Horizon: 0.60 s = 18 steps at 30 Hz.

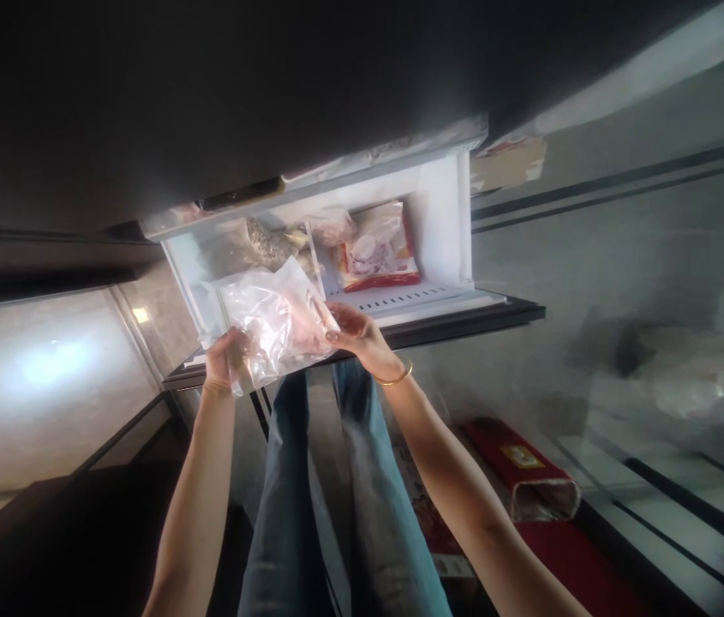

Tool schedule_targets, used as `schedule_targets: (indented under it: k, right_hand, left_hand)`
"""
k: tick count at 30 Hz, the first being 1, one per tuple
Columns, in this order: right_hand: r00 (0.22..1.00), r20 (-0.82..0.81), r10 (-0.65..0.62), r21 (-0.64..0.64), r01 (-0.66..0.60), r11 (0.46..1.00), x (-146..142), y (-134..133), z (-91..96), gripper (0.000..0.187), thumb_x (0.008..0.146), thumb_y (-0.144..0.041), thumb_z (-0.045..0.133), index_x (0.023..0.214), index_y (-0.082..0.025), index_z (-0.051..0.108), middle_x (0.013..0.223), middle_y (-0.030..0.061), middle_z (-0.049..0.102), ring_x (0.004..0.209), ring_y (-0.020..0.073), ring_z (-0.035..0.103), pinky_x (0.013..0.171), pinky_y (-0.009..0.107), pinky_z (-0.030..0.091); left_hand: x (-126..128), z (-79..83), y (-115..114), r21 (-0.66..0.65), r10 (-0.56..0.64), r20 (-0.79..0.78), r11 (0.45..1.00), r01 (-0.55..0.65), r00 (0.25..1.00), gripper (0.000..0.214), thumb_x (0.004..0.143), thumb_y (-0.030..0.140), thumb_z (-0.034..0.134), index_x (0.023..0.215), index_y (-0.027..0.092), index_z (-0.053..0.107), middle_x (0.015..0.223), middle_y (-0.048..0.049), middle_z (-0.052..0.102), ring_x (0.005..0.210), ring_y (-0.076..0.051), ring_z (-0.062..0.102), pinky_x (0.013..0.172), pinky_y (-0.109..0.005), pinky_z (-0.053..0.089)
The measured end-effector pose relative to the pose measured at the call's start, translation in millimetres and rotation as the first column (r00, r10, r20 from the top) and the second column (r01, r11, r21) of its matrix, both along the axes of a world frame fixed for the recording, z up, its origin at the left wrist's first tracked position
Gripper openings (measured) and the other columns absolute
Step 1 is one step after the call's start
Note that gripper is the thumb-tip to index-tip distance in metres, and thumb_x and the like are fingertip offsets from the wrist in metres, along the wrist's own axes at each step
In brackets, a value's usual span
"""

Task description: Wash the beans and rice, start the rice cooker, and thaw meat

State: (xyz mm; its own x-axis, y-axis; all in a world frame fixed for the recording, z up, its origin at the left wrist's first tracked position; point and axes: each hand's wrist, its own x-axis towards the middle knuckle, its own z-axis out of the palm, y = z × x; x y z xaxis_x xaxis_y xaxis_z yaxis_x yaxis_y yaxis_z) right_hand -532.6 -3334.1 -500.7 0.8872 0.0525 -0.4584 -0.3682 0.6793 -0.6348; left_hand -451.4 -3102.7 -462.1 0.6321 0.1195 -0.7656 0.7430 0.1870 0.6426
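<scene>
One bag: clear plastic with pinkish lumps inside, probably frozen meat; held over the near-left corner of the open drawer, just above its front edge.
Left hand: closed on the bag's lower left corner, fingers wrapped round the film.
Right hand: pinched on the bag's right edge, thumb and fingers together on it; gold bangle at the wrist.
Handling: film looks soft, crinkly and likely slick with frost; contents seem stiff and fairly heavy. Better supported under the lump than by loose film, which could slip or tear.
Drawer: white, standing open; red-and-white packet in the right compartment, greyish bags in the left one.
Below: jeans; red box on the floor, to the right.
</scene>
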Motion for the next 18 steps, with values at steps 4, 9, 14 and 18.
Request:
schedule_targets:
  k: [4, 9, 14, 18]
  right_hand:
    - [1.000, 0.004, -0.026, 0.065, 0.025, 0.998, -2.8, 2.2, -8.9, 0.040, 0.074, -0.042, 0.079, 0.108, -0.022, 0.073, 0.101, 0.0015, 0.075, 0.096, 0.0199, 0.069, 0.090, 0.034, 0.054]
    - [0.992, -0.103, -0.078, 0.157, 0.094, 0.983, -4.8, 6.6, -23.0, 0.021, 0.076, -0.041, 0.074, 0.089, -0.024, 0.075, 0.090, 0.0009, 0.076, 0.105, 0.0209, 0.068, 0.095, 0.033, 0.053]
    - [0.979, -0.184, -0.085, 0.158, 0.115, 0.981, -4.4, 10.3, -29.5, 0.018, 0.075, -0.041, 0.072, 0.081, -0.024, 0.072, 0.090, 0.0019, 0.076, 0.108, 0.0218, 0.067, 0.100, 0.036, 0.051]
    - [0.991, -0.125, 0.047, 0.084, -0.037, 0.996, -5.7, 13.0, -30.2, 0.031, 0.079, -0.048, 0.069, 0.093, -0.021, 0.073, 0.099, 0.0051, 0.076, 0.109, 0.0242, 0.066, 0.099, 0.041, 0.051]
  left_hand:
    - [-3.0, 7.5, -12.6, -0.019, 0.033, -0.095, 0.999, -0.035, 0.995, 0.021, 0.067, 0.022, 0.080, 0.075, 0.013, 0.063, 0.061, 0.0015, 0.065, 0.048, -0.009, 0.059, 0.047, -0.018, 0.051]
    - [-4.7, 16.2, -29.2, 0.020, -0.015, 0.148, 1.000, 0.012, 0.989, 0.038, 0.060, 0.020, 0.087, 0.090, 0.017, 0.062, 0.074, 0.0029, 0.068, 0.059, -0.009, 0.063, 0.058, -0.019, 0.053]
    - [-7.5, 21.1, -31.5, 0.035, 0.024, 0.217, 0.999, -0.032, 0.976, 0.051, 0.059, 0.021, 0.088, 0.101, 0.021, 0.059, 0.077, 0.0024, 0.069, 0.065, -0.013, 0.066, 0.064, -0.025, 0.055]
    - [-20.3, 41.6, -29.5, -0.003, 0.117, 0.251, 0.993, -0.120, 0.961, 0.053, 0.057, 0.021, 0.088, 0.102, 0.025, 0.059, 0.075, 0.0046, 0.066, 0.062, -0.009, 0.062, 0.058, -0.019, 0.050]
